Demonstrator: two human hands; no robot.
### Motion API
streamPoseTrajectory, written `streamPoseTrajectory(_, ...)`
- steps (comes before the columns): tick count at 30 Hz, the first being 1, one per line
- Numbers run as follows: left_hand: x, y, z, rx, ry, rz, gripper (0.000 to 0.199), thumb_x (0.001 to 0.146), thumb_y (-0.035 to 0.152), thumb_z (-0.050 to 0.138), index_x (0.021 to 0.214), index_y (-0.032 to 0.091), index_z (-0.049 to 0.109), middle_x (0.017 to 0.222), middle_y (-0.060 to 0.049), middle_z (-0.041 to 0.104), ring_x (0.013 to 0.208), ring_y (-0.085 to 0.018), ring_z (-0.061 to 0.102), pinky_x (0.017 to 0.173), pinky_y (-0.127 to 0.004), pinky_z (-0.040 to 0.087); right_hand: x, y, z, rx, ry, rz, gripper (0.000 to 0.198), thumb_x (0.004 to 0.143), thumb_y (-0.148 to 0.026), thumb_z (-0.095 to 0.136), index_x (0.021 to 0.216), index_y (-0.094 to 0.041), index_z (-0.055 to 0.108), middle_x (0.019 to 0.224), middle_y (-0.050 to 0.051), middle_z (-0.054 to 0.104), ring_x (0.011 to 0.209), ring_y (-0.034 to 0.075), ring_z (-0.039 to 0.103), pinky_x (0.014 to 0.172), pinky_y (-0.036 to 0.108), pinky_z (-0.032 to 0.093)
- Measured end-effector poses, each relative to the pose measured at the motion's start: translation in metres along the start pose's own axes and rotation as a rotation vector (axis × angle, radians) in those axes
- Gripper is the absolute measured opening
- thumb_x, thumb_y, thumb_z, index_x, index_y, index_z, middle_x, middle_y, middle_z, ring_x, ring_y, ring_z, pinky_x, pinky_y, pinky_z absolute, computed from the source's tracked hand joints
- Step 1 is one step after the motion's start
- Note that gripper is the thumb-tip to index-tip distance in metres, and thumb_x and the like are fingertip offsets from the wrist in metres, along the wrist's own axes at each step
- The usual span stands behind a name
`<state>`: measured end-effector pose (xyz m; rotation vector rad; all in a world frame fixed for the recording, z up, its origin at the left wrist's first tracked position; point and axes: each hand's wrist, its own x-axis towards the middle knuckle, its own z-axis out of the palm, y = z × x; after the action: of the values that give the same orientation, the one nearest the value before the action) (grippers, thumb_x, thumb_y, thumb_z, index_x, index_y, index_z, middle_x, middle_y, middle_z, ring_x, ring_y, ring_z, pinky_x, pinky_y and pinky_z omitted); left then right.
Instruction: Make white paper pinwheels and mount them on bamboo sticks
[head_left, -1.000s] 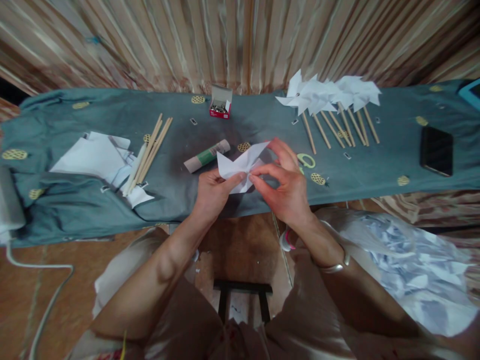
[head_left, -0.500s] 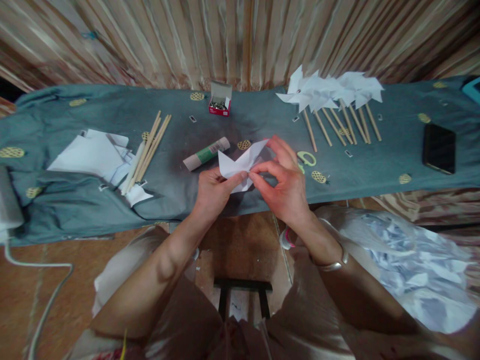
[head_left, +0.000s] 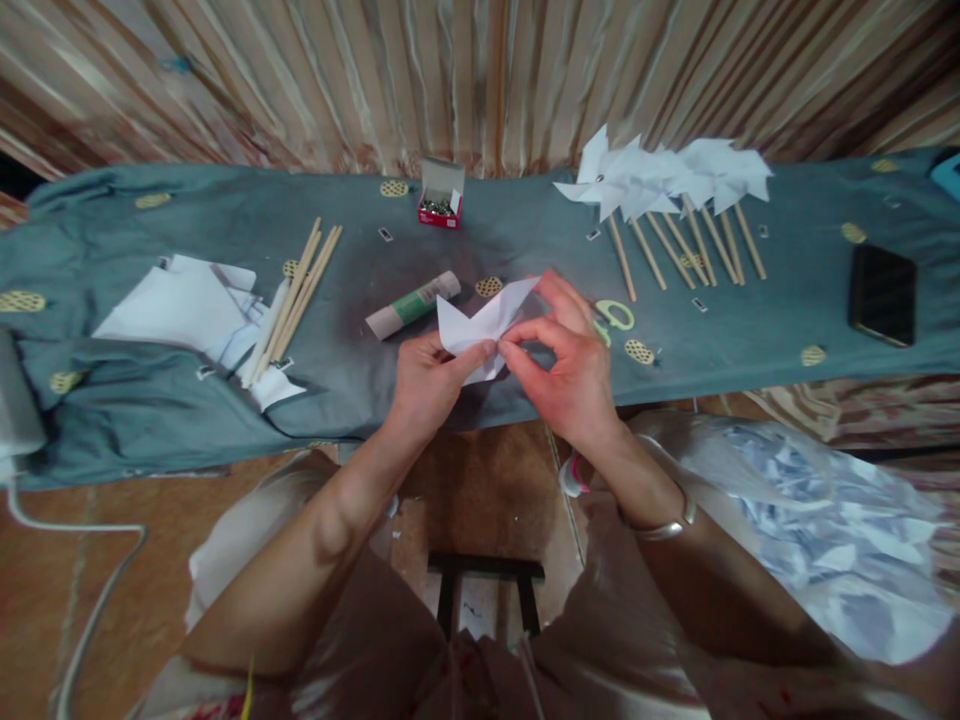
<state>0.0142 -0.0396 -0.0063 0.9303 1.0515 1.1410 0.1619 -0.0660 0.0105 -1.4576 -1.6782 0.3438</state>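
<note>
Pinching folded paper point(head_left: 486, 326), teal tablecloth point(head_left: 525, 225), draped curtain point(head_left: 450, 90)

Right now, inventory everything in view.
folded paper: one, white, centre
tube: one, green-beige, left of centre
box: one, red, open, upper centre
pinwheels: several, white, upper right
loose sticks: several, tan, left
papers: several, white, beside sticks
handle: one, lime, right of centre
phone: one, black, right
object: one, blue, right edge
cloth: one, teal, across middle
curtain: one, brown, top
bag: one, clear, white contents, lower right
block: one, grey, left edge
cable: one, white, lower left
frame: one, black, bottom centre
bracelet: one, silver, right wrist
left hand: one, gripping folded paper
right hand: one, pinching folded paper
</note>
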Motion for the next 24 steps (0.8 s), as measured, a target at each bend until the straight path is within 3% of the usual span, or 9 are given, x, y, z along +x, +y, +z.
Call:
streamPoseTrajectory(5, -0.001, 0.001, 0.002, 0.004, 0.024, -0.008, 0.023, 0.057, 0.031, 0.087, 0.073, 0.018, 0.077, 0.074, -0.001, 0.075, 0.069, -0.017, 0.065, 0.07, -0.028, 0.051, 0.0, 0.0, 0.0, 0.002, -0.017, 0.006, 0.01, 0.085, -0.023, 0.062, 0.077, -0.025, 0.068, 0.14, 0.003, 0.059, 0.141, 0.03, 0.043, 0.118, 0.057, 0.033)
streamPoseTrajectory(11, 0.001, 0.0, 0.001, 0.001, 0.038, -0.023, 0.025, 0.056, 0.033, 0.088, 0.073, 0.017, 0.076, 0.073, 0.0, 0.074, 0.067, -0.016, 0.064, 0.068, -0.029, 0.05, -0.001, 0.0, 0.002, -0.032, -0.001, -0.014, 0.01, 0.086, -0.025, 0.062, 0.077, -0.026, 0.067, 0.138, 0.003, 0.06, 0.139, 0.031, 0.046, 0.115, 0.058, 0.037)
streamPoseTrajectory(16, 0.004, -0.001, 0.001, -0.092, 0.074, -0.094, 0.026, 0.054, 0.03, 0.087, 0.073, 0.016, 0.076, 0.071, -0.001, 0.075, 0.06, -0.014, 0.063, 0.061, -0.026, 0.051, 0.0, -0.006, -0.003, 0.053, 0.0, 0.011, 0.009, 0.086, -0.025, 0.065, 0.077, -0.027, 0.067, 0.137, 0.003, 0.06, 0.141, 0.029, 0.043, 0.119, 0.056, 0.032)
streamPoseTrajectory(18, 0.005, 0.0, 0.001, -0.139, 0.074, -0.139, 0.028, 0.052, 0.031, 0.088, 0.072, 0.016, 0.075, 0.071, -0.002, 0.075, 0.059, -0.015, 0.064, 0.06, -0.027, 0.051, 0.002, -0.006, -0.007, 0.109, 0.011, 0.053, 0.009, 0.086, -0.027, 0.065, 0.077, -0.027, 0.068, 0.136, 0.004, 0.061, 0.139, 0.028, 0.046, 0.119, 0.053, 0.033)
streamPoseTrajectory(21, 0.007, 0.003, 0.0, -0.169, 0.065, -0.191, 0.03, 0.05, 0.031, 0.088, 0.071, 0.015, 0.074, 0.07, -0.004, 0.075, 0.059, -0.016, 0.065, 0.06, -0.027, 0.051, 0.005, -0.002, -0.01, 0.25, 0.063, 0.181, 0.007, 0.084, -0.033, 0.068, 0.085, -0.025, 0.069, 0.133, 0.006, 0.064, 0.128, 0.026, 0.057, 0.112, 0.048, 0.044)
streamPoseTrajectory(24, 0.006, 0.008, 0.0, -0.193, 0.051, -0.234, 0.029, 0.049, 0.029, 0.088, 0.07, 0.016, 0.074, 0.071, -0.004, 0.076, 0.06, -0.016, 0.065, 0.061, -0.027, 0.051, 0.007, 0.003, -0.008, 0.504, 0.041, 0.373, 0.027, 0.079, -0.042, 0.073, 0.098, -0.024, 0.068, 0.115, 0.008, 0.072, 0.11, 0.024, 0.068, 0.1, 0.043, 0.054)
